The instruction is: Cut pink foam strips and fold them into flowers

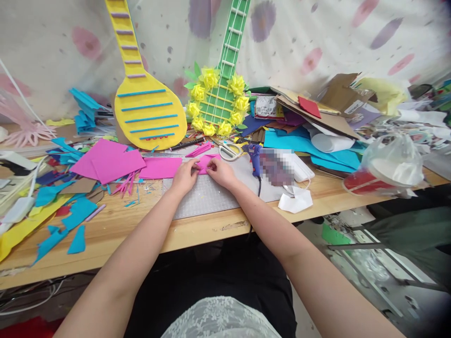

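Observation:
Both hands are together over the grey cutting mat (207, 199). Between them is a small piece of magenta craft paper (203, 163), pinched by the fingers of my left hand (185, 176) and my right hand (222, 172). Its exact folds are partly hidden by the fingertips. A flat magenta paper strip (162, 168) lies just left of my left hand. Beyond my hands sit white-handled scissors (230, 151) and a bundle of thin magenta strips (199, 149). A blue glue gun (254, 157) rests to the right of my right hand.
A yellow paper instrument (151, 115) and a green one with yellow flowers (220, 101) lean at the back. Magenta sheets (109, 162) and blue scraps (77, 213) lie left. Stacked cardboard and paper, a white mask-like item (295, 200) and a bagged red-white tub (382, 173) stand right.

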`<state>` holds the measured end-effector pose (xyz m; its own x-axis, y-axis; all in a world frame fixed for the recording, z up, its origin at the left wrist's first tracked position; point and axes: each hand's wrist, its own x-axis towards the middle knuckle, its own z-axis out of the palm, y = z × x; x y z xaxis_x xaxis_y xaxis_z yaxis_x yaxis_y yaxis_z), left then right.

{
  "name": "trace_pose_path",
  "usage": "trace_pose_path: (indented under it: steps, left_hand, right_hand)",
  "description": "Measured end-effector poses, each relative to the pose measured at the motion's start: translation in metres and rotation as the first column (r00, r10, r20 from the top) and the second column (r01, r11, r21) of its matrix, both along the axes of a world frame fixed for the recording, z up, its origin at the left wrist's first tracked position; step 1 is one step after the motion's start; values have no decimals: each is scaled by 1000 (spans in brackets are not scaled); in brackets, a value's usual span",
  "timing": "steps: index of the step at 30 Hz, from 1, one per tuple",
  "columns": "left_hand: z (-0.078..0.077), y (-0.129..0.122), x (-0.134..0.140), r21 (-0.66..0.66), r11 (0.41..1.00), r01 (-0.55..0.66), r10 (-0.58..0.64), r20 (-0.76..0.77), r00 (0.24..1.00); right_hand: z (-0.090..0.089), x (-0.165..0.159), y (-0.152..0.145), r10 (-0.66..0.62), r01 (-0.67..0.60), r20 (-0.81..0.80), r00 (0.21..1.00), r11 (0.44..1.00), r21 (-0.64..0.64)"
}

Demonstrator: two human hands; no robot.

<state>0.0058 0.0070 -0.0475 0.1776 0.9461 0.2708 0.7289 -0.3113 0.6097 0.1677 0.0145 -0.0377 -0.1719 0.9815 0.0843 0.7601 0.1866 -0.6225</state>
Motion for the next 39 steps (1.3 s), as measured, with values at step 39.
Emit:
trace_pose_path:
  steps: [39]
  left_hand:
    - [3, -3, 15, 39, 998, -46, 53, -186, 981]
  right_hand:
    - [3, -10, -7, -58, 47, 159, 986, 996, 74]
